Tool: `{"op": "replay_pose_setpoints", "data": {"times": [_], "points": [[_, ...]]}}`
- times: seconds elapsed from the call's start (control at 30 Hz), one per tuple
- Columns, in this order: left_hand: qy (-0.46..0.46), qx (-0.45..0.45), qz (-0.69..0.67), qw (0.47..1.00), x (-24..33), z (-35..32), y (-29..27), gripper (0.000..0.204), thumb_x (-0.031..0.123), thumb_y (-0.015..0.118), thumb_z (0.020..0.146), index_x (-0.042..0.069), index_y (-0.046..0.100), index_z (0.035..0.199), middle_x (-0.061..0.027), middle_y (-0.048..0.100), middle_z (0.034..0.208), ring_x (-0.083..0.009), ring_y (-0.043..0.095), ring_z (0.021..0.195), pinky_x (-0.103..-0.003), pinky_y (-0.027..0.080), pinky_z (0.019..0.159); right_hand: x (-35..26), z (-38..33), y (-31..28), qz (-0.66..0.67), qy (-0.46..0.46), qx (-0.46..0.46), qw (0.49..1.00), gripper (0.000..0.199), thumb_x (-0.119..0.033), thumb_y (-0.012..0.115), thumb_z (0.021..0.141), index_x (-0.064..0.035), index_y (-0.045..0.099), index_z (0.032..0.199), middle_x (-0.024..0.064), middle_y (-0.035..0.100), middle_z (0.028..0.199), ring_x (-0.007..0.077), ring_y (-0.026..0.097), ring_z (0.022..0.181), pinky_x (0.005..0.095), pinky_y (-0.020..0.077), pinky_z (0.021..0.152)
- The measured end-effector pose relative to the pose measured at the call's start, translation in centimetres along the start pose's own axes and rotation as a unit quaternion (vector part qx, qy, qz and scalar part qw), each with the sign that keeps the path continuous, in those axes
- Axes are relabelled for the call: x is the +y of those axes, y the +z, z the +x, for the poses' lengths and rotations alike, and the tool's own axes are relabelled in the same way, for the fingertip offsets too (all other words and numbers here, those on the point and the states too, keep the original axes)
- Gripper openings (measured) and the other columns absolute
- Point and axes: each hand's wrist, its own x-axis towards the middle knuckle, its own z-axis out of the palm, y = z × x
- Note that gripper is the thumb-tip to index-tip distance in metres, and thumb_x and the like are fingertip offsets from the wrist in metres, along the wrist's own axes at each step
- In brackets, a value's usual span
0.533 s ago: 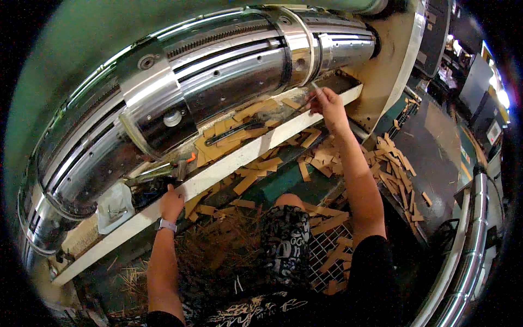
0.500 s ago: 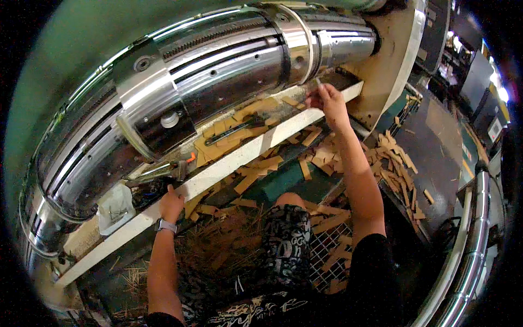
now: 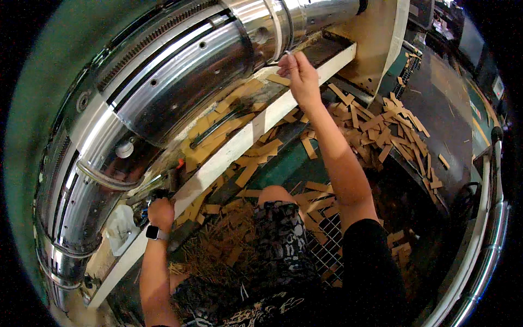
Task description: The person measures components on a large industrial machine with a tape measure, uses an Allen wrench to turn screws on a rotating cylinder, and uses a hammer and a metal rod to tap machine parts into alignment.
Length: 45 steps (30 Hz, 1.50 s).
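**Cardboard strip at the big steel roller**

A thin tan cardboard strip (image 3: pixel 287 53) sat pinched in the right hand (image 3: pixel 300 76) fingers, up against the polished steel roller (image 3: pixel 180 87). Left hand (image 3: pixel 161 211) w/ smartwatch (image 3: pixel 153 232) was clenched on the cream ledge (image 3: pixel 239 143). Loose cardboard offcuts (image 3: pixel 381 125) littered ledge & floor.

thin cardboard strip (image 3: pixel 287 54), pinched, near steel roller (image 3: pixel 180 82)
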Motion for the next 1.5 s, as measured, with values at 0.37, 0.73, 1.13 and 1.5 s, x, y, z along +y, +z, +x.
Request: {"op": "replay_pose_setpoints", "data": {"times": [0.37, 0.73, 1.13, 1.5], "points": [[-0.041, -0.077, -0.004, 0.996, -0.1, 0.2, 2.2, 0.035, 0.034, 0.046, 0.085, 0.001, 0.056, 0.085, -0.0191, 0.055, 0.084, -0.0324, 0.059, 0.073, -0.041, 0.049, 0.061, 1.1, 0.7, -0.8, -0.045, -0.08, -0.1, 0.991, 0.018, -0.017, 0.043, 0.09, -0.0021, 0.049, 0.082, 0.0105, 0.057, 0.071, 0.02, 0.056, 0.057, 0.0304, 0.0451, 0.056], [-0.066, -0.05, -0.047, 0.995, 0.4, 0.7, 1.7, 0.037, 0.035, 0.047, 0.084, 0.0, 0.058, 0.081, -0.0201, 0.056, 0.081, -0.0333, 0.058, 0.074, -0.042, 0.048, 0.064, 2.1, 1.2, -1.0, 0.458, 0.266, -0.06, 0.846, 0.026, -0.023, 0.043, 0.087, -0.0043, 0.045, 0.069, 0.0127, 0.055, 0.072, 0.023, 0.057, 0.06, 0.0313, 0.0474, 0.055], [-0.1, -0.03, -0.078, 0.991, 1.6, 0.1, -0.1, 0.035, 0.034, 0.048, 0.085, 0.0, 0.056, 0.081, -0.0221, 0.054, 0.084, -0.035, 0.057, 0.073, -0.043, 0.047, 0.062, 1.8, 0.4, 0.3, 0.284, 0.179, 0.022, 0.942, 0.035, -0.031, 0.051, 0.087, -0.0024, 0.049, 0.067, 0.0044, 0.05, 0.06, 0.0147, 0.047, 0.049, 0.0263, 0.0421, 0.048], [-0.118, -0.031, -0.114, 0.986, 1.3, 0.0, 0.7, 0.036, 0.034, 0.046, 0.085, -0.001, 0.055, 0.083, -0.0228, 0.054, 0.089, -0.0363, 0.058, 0.073, -0.043, 0.048, 0.061, 1.4, 0.1, 0.7, 0.609, 0.225, 0.023, 0.761, 0.029, -0.023, 0.037, 0.091, 0.0022, 0.052, 0.088, 0.0148, 0.055, 0.09, 0.0362, 0.051, 0.101, 0.0434, 0.0398, 0.092]]}}
